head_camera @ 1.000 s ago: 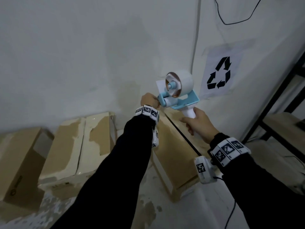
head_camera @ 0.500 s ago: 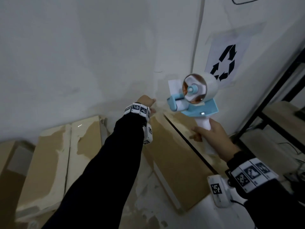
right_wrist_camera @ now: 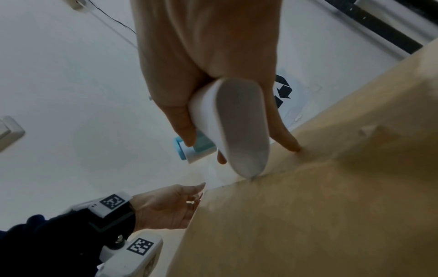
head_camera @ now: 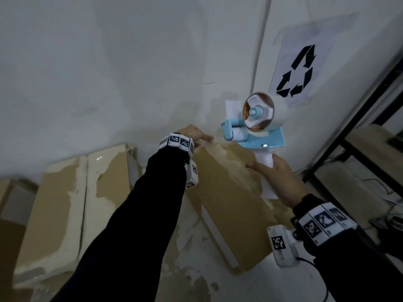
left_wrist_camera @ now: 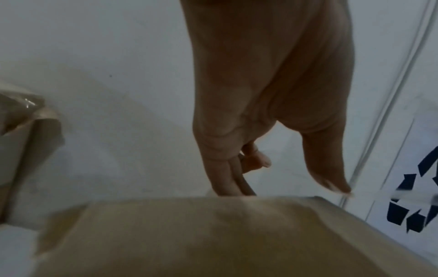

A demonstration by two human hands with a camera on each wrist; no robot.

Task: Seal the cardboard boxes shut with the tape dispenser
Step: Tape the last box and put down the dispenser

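From the head camera, a white and light-blue handheld tape dispenser (head_camera: 254,125) loaded with a white tape roll is held upright in the air by the right hand (head_camera: 278,178), whose fingers are wrapped round its white handle. It is raised above the far end of a brown cardboard box (head_camera: 229,199) that lies on the floor against a white wall (head_camera: 109,62). The left hand (head_camera: 192,135) is stretched out to the far left corner of this box, fingers extended; contact cannot be judged here. A second, torn brown cardboard box (head_camera: 65,192) is seen to the left, apart from the first. A paper sheet printed with a black recycling symbol (head_camera: 295,73) is fixed to the wall above.

From the left wrist camera, the left hand (left_wrist_camera: 267,97) is seen pointing down behind the box's far edge (left_wrist_camera: 213,234), fingers mostly straight, nothing held.

From the right wrist camera, the dispenser's white handle (right_wrist_camera: 234,123) is gripped by thumb and curled fingers of the right hand (right_wrist_camera: 206,56), while one finger is stretched down to the box top (right_wrist_camera: 320,206). The left hand (right_wrist_camera: 166,206) is shown relaxed and empty at the box corner.
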